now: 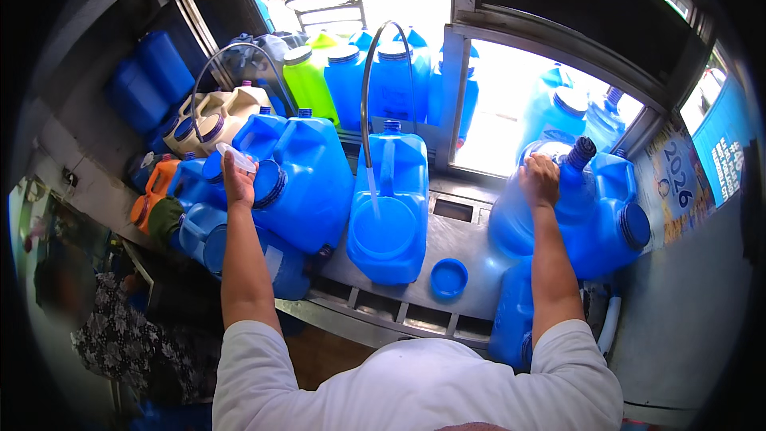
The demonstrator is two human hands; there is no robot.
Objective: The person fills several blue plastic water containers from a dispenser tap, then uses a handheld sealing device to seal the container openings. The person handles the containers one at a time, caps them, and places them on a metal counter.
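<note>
My left hand [241,182] holds a translucent white plastic piece [235,157], perhaps a cap or liner, above the blue jugs on the left. My right hand [541,179] is curled over the top of a round blue water bottle [514,221] on the right; the hand hides part of its neck. Between my arms a slim blue water jug [389,263] stands with its wide front mouth uncovered. A curved metal filling tube [365,90] reaches down to it, and a pale stream runs at its mouth. A blue screw lid [449,278] lies on the metal counter [459,242] beside it.
Large blue jugs [320,185], cream jugs [248,102] and an orange jug [158,185] crowd the left. A second curved tube [239,45] arches there. Beyond the window frame [458,96] stand a lime-green jug [308,87] and more blue ones. A person [125,335] is at lower left.
</note>
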